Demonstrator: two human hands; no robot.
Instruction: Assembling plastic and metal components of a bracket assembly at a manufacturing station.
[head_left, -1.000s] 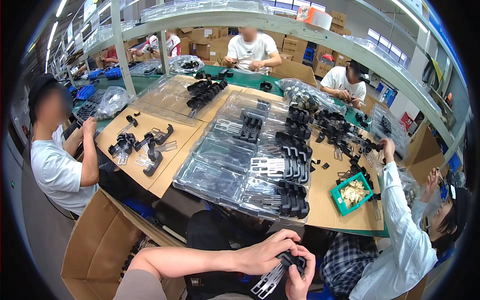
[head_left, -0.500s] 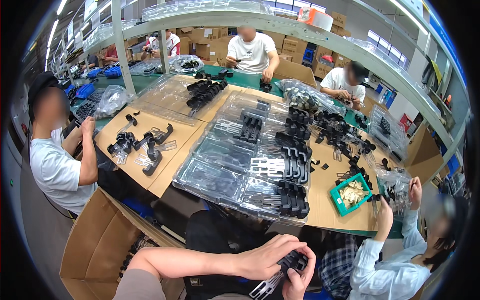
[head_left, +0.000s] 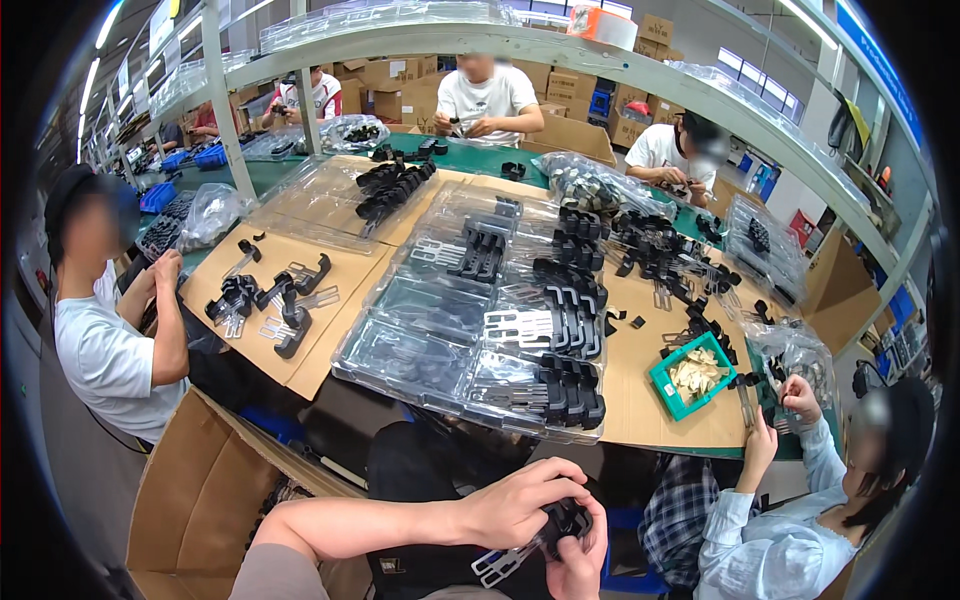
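Observation:
Low in front of me, both hands hold a black plastic part with slotted metal strips (head_left: 508, 563); its exact kind I cannot make out. My left hand (head_left: 520, 500) comes across from the left, its fingers curled over the top of the black part. On the other side, my right hand (head_left: 580, 560) wraps round it with the thumb pressed against its face. The metal strips point down and left, below my left wrist. Past my hands, a clear plastic tray (head_left: 405, 335) on the table carries rows of similar black hooked parts (head_left: 570, 390) with metal strips.
A green bin (head_left: 687, 412) of small cream pieces stands right of the tray. Loose black parts (head_left: 290, 330) lie on cardboard at the left. An open cardboard box (head_left: 190, 470) is beside my left arm. Co-workers sit around the table; one person's hands (head_left: 765, 440) work at the right.
My hands and the part have shifted slightly left, and my left fingers have lifted and spread a little. The co-worker across the table has drawn a hand back from a black part.

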